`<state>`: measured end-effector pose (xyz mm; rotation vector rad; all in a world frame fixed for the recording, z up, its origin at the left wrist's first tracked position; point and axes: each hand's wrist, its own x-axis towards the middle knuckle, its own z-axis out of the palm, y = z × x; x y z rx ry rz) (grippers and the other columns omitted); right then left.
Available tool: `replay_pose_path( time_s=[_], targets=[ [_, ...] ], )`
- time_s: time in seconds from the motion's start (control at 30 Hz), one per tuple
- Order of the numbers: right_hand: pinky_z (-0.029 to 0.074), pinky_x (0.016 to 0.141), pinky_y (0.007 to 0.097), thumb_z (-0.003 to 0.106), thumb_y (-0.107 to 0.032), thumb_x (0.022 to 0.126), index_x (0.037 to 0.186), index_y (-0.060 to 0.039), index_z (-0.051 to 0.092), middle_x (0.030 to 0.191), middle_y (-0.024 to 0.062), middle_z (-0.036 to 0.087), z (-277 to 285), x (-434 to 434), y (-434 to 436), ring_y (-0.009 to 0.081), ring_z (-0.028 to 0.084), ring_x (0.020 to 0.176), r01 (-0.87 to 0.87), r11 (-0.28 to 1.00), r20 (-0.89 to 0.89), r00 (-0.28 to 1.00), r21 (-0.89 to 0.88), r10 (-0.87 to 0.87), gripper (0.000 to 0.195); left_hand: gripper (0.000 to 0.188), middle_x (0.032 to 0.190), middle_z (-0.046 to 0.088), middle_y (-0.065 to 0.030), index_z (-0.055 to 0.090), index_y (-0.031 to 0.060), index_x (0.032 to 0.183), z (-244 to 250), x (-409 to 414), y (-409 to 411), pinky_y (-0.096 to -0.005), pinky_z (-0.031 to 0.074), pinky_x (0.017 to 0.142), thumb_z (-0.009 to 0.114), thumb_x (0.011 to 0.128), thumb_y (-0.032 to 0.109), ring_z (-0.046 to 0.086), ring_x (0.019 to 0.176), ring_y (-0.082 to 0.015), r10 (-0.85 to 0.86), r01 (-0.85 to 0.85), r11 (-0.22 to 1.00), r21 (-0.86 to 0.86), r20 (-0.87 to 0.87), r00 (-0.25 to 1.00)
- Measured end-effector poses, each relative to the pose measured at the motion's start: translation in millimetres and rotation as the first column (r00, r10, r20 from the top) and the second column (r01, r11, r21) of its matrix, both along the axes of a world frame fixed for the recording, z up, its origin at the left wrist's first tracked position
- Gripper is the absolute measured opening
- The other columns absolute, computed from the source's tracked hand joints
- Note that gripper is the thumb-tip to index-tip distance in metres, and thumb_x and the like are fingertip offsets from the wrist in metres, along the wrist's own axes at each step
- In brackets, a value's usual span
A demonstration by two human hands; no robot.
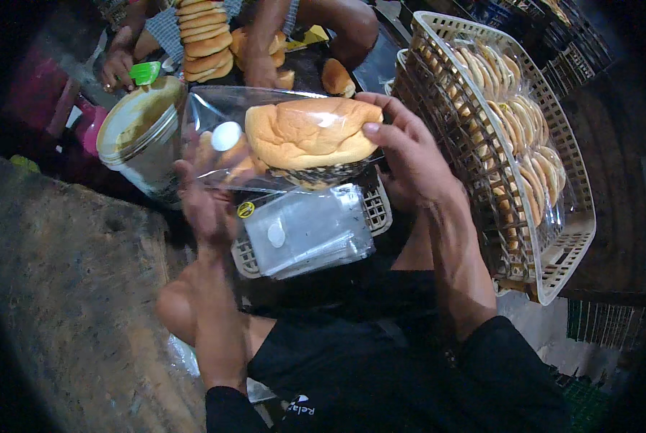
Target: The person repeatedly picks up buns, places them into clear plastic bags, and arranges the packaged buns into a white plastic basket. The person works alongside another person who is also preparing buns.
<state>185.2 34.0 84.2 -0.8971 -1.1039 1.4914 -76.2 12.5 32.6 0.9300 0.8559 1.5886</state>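
A bread bun (pixel 312 130) with dark sprinkles along its lower edge lies inside a clear plastic bag (pixel 203 108). My right hand (pixel 415 146) grips the bun and the bag at their right end, thumb in front. At the bag's left end is my left hand (pixel 209 189), its fingers spread and partly behind the clear film; whether it grips the film I cannot tell. A white oval spot shows on the bag. Below the bun, a stack of flat clear bags (pixel 312 233) rests on a small plastic basket (pixel 378 208).
At the left stands a white bucket (pixel 144 146) of pale filling. Across from me a co-worker's hand (pixel 118 70) is by a green scraper (pixel 145 72), the other among buns. Stacked buns (pixel 206 43) rise beside them. A large crate (pixel 577 189) of bagged buns stands at right.
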Motion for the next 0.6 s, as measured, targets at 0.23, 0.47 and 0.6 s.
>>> replay_pose_path(
  time_s=[0.23,0.47,0.6],
  targets=[
    [0.046,0.079,0.0275,0.066,-0.019,0.087,0.133,0.0013,0.034,0.098,0.0102,0.064,-4.2,-37.2,-15.5,0.0131,0.059,0.088,0.012,0.993,0.291,0.955,0.12,-0.047,0.06,0.085,0.139,0.042,-0.0148,0.033,0.0054,0.14,18.7,31.1,-30.4,-0.0494,0.033,0.108,0.059,0.082,0.062,0.045,0.126,-0.0295,-0.033,0.025,0.999,0.028,0.361,0.932],
    [0.045,0.077,0.027,0.069,-0.018,0.085,0.133,0.0018,0.036,0.094,0.0061,0.064,-4.9,-78.3,-25.6,0.0104,0.058,0.086,0.043,0.999,-0.012,0.999,-0.006,-0.043,0.061,0.041,0.127,0.053,-0.0095,0.044,0.0036,0.129,9.1,18.9,-33.7,-0.0403,0.045,0.101,0.058,0.094,0.018,0.052,0.118,-0.0219,0.084,-0.086,0.994,0.06,0.041,0.996],
    [0.041,0.097,0.035,0.07,-0.018,0.084,0.125,0.0034,0.045,0.119,0.0135,0.055,2.0,-96.1,-41.7,0.0202,0.049,0.116,0.144,0.932,0.003,0.988,0.332,-0.154,0.053,0.053,0.137,0.046,-0.0105,0.036,0.01,0.139,17.9,16.0,-40.1,-0.041,0.043,0.102,0.057,0.094,0.028,0.048,0.125,-0.0249,0.007,0.015,0.999,-0.048,0.433,0.901]
  ],
)
